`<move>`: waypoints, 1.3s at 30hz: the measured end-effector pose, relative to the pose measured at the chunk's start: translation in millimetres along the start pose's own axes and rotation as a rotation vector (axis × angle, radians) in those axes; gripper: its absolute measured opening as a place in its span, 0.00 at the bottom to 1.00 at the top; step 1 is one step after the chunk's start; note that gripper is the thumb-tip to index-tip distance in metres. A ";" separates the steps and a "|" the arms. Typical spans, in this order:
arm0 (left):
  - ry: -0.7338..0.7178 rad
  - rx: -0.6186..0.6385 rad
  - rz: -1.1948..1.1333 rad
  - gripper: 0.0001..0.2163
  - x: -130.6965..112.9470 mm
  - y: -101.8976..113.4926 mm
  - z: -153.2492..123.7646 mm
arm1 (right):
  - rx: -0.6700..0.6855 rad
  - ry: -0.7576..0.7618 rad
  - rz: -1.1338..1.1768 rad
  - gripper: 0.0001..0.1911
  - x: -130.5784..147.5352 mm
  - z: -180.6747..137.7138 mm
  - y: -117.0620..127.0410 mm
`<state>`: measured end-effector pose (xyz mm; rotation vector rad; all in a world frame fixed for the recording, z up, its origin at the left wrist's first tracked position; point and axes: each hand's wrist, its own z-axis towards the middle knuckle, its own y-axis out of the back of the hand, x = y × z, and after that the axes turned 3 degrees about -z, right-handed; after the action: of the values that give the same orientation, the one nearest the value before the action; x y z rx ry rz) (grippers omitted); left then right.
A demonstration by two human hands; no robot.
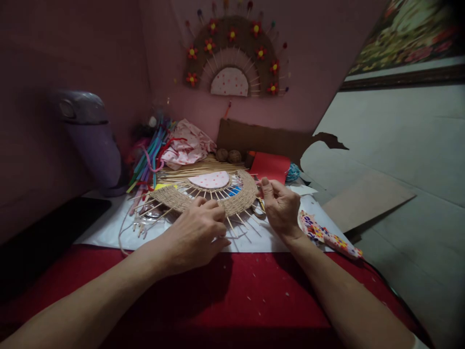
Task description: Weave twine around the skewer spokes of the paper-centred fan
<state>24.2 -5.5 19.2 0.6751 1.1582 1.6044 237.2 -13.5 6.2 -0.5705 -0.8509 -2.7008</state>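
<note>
Woven half-disc [218,196], centre: rough, matt tan twine wound across thin pale wooden sticks [232,226]. Pink dotted core [209,180]: matt, paper or cloth, cannot tell. White sheet [109,228] beneath: smooth paper. Near covering [225,295]: matt red cloth. Far red sheet [271,167]: smooth paper. Brown board [261,138] behind: matt cardboard, torn edge. Far-left bin [90,140]: glossy lilac plastic.
</note>
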 end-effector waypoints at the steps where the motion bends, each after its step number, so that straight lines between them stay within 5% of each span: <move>1: -0.002 0.005 -0.006 0.10 1.5 -0.6 -0.7 | 0.013 -0.001 -0.003 0.19 -0.2 -0.5 -0.6; 9: 0.062 -0.017 0.052 0.08 4.8 5.1 -0.1 | 0.261 0.259 0.001 0.19 6.5 -12.8 -2.9; 19: 0.367 -0.082 0.155 0.08 14.7 -4.8 1.3 | 0.430 0.392 0.082 0.21 16.8 -21.9 -4.5; 26: 0.241 -0.101 0.206 0.09 12.6 -10.9 5.2 | 0.434 0.351 0.150 0.22 18.8 -25.0 -6.1; 39: 0.240 -0.055 0.152 0.11 17.3 -14.3 4.7 | 0.464 0.392 0.100 0.23 17.8 -27.1 -7.9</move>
<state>27.9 12.9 6.0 0.5566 1.2545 1.8791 210.6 -25.3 -10.3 0.0173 -1.2315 -2.2911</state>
